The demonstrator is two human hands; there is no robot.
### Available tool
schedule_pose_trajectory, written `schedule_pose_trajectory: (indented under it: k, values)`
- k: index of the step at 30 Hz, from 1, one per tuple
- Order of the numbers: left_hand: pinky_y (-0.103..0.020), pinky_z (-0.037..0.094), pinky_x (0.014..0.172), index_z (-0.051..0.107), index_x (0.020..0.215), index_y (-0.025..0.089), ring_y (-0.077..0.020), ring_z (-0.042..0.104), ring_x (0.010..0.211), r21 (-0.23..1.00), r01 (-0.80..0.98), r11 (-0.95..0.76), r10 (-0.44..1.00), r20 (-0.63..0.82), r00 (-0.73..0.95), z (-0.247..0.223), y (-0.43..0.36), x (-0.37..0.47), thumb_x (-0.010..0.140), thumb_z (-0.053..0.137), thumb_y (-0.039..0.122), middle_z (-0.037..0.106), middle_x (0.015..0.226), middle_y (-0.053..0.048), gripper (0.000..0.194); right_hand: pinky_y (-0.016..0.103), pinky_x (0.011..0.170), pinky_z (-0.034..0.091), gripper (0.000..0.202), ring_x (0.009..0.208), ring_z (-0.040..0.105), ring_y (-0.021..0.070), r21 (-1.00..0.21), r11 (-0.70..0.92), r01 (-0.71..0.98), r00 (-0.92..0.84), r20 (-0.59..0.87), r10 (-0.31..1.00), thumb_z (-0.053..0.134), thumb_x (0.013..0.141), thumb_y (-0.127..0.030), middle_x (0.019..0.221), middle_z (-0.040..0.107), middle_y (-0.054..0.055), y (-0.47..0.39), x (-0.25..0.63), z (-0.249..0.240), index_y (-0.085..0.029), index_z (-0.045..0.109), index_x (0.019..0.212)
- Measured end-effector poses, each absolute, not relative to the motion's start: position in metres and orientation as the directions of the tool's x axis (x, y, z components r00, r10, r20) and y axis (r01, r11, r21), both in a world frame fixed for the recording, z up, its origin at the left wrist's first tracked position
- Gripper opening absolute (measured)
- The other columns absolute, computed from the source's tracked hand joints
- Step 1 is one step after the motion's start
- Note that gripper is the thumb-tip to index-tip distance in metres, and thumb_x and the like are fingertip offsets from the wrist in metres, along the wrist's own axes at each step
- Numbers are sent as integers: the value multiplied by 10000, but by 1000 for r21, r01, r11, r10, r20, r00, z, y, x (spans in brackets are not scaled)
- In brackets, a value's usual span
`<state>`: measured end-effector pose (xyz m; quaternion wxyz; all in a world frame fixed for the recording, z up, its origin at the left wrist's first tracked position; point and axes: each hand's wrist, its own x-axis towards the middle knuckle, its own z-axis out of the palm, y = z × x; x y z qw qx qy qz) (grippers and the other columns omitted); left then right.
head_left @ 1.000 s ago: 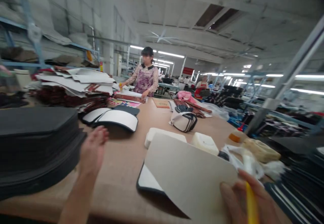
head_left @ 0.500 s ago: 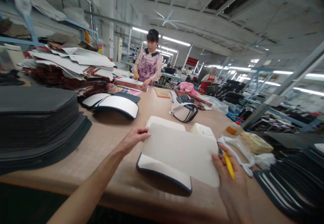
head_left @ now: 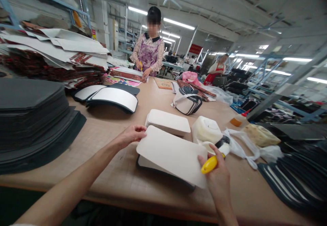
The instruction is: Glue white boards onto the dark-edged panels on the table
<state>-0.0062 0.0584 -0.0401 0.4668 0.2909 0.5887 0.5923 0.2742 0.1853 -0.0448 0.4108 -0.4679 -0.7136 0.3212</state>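
A cream-white rounded sheet of card is held tilted between my two hands. Its left corner is pinched by my left hand, thumb and fingers closed. My right hand grips the card's right edge and also holds a yellow-handled brush, handle pointing toward me. Beneath the card lies a curved dark panel with a white face, mostly covered. Just behind it sits a stack of similar white cards. A cut-open white plastic jug stands behind my right hand.
Dark sheets are piled at left, with curved white-faced panels behind. More dark panels lie at right, near a bottle of amber liquid. A co-worker stands across the table.
The card has shifted left and down over the curved panel, and my right hand has moved left with it. The stack and jug behind are more exposed. The view has tilted down.
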Motion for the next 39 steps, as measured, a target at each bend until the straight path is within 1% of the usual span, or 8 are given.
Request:
schedule_pose_trajectory:
  k: [4,8,14,19,23,28,34,39]
  values:
    - [-201,347,532,633,814,115,-111,496,607,965,-201,168,891,-235,-387,-56,63,-7,517,739,283,571,680,-3,357,319,671,435,706,747,590,220,-829,311,466,-232,225,946,592,668,-574,912,615,61,195,272,-61,-171,486,1238]
    - [-186,259,463,627,860,113,-82,430,515,959,-194,208,894,-267,-359,-70,66,-11,518,721,247,539,610,22,379,327,711,436,709,795,584,230,-827,300,476,-244,203,948,590,670,-577,922,607,67,201,271,-69,-169,486,1242]
    - [-188,358,487,583,945,116,-98,500,543,944,-197,263,887,-317,-335,-86,67,-11,535,672,209,551,635,27,430,332,728,434,728,812,587,242,-800,302,519,-256,191,948,607,649,-597,898,608,67,209,272,-79,-157,509,1220]
    - [-181,365,469,559,989,103,-85,486,498,953,-152,262,890,-299,-344,-93,67,-9,543,627,156,526,585,49,454,340,726,439,714,839,581,257,-756,379,534,-302,248,920,624,640,-587,869,595,69,219,276,-98,-138,538,1188]
    - [-182,369,461,502,1091,85,-84,469,487,964,-88,250,897,-264,-355,-99,68,-10,551,630,147,515,579,61,558,348,704,446,690,797,585,256,-706,410,578,-311,274,910,590,673,-595,820,595,66,219,276,-108,-139,548,1189]
    - [-186,362,448,401,1247,78,-96,468,494,970,36,242,910,-214,-355,-110,69,-11,575,636,156,525,592,59,716,360,702,450,689,846,592,279,-680,384,625,-314,231,921,567,697,-588,859,616,83,214,275,-106,-155,522,1231]
    - [-209,382,555,419,1279,122,-121,515,593,920,300,250,915,-124,-384,-104,68,-5,602,598,88,547,647,49,701,370,680,455,723,815,602,289,-626,349,697,-309,178,934,541,668,-611,908,640,105,220,276,-113,-177,511,1246]
    - [-233,365,618,412,1297,148,-149,514,649,826,502,258,926,-62,-373,-91,70,3,619,523,40,537,658,44,695,360,670,449,713,754,593,267,-682,346,644,-319,172,932,527,678,-590,845,618,95,219,275,-113,-149,501,1238]
